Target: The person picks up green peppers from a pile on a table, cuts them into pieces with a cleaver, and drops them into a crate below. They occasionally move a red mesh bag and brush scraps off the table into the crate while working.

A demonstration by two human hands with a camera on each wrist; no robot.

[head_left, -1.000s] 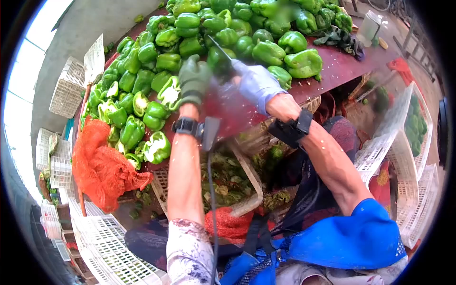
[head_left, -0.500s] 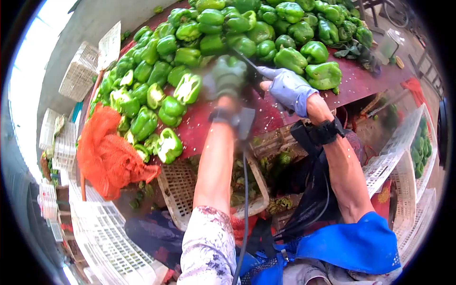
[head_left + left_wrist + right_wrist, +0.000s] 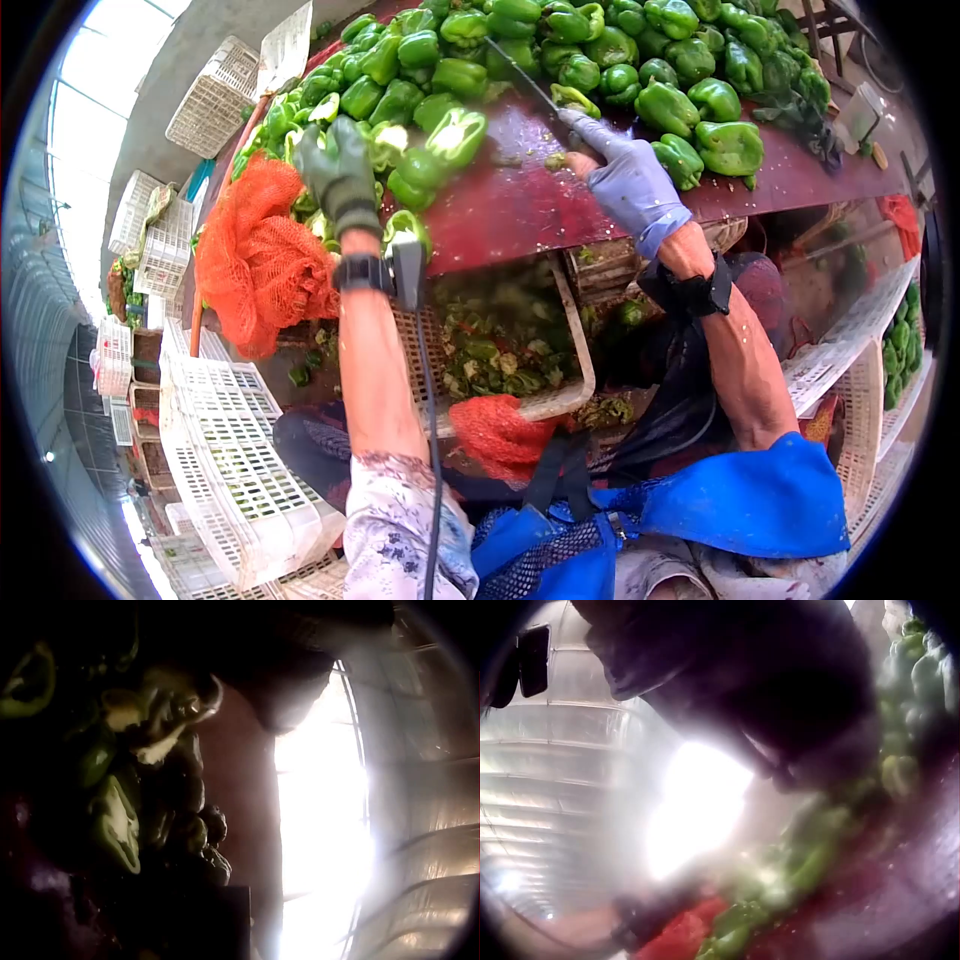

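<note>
My left hand [image 3: 335, 175], in a dark green glove, is over the left edge of the pepper pile, beside cut green peppers; its palm side is hidden. In the left wrist view its dark thumb [image 3: 285, 712] stands apart from the cut pepper [image 3: 180, 705] below. My right hand [image 3: 635, 190], in a lavender glove, grips a knife, its thin blade [image 3: 520, 70] pointing up and left over the table. The right wrist view shows this hand [image 3: 765, 697] as a dark shape. A cut pepper [image 3: 457, 138] shows its pale inside between the hands.
Whole green peppers [image 3: 690, 55] are heaped across the back of the red table [image 3: 500, 215]. An orange mesh bag [image 3: 262, 260] hangs at its left edge. Under the front edge, a crate [image 3: 585, 350] contains pepper scraps. White plastic crates [image 3: 235, 440] stand at left and right.
My left hand went right toward the knife, then swung back left over the cut peppers. The right hand keeps the knife and sits farther right in view as the head view shifted.
</note>
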